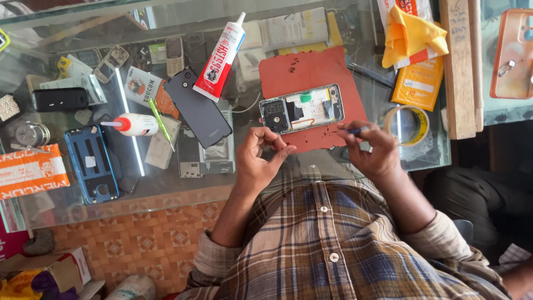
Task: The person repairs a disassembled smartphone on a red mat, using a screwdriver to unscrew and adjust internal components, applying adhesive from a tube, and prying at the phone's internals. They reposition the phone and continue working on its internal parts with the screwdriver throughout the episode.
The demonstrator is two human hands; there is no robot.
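Head view: at frame centre, the opened grey smartphone with exposed circuit boards (301, 108) lies on a red rectangular mat (327, 72). The left hand (258, 158), loosely curled, holds nothing at the phone's lower-left corner. The right hand (372, 150) pinches a thin blue-handled tool (352, 131).

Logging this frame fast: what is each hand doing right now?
Left hand: fingers curled, empty, touching the near edge of the opened phone on the red mat.
Right hand: closed on a thin blue-handled tool.
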